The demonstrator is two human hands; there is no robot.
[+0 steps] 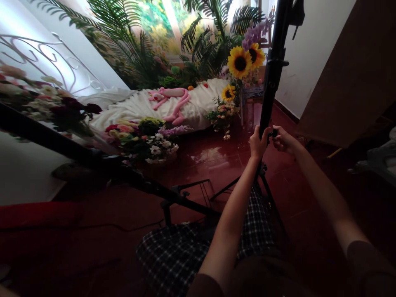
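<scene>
Two bare hands: one left hand [258, 143] and one right hand [284, 141]. Two long black tubular poles: one upright pole [269, 88] and one slanting pole [71, 143]. One small black knob [274, 133]. Three yellow sunflowers with dark round centres [240, 63]. One pink, long-limbed plush toy [175, 92]. One small orange round object [190, 88].

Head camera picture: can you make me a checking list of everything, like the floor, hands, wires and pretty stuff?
Surface: shiny dark red tiled floor
Job's things: black tripod pole with a black knob
Clutter: second black pole slanting across the left
Hands: left hand grips the tripod pole; right hand pinches the knob
Cables: dark cable on the floor, lower left
Surroundings: Pink Panther plush on white cloth, sunflowers, palm fronds
</scene>
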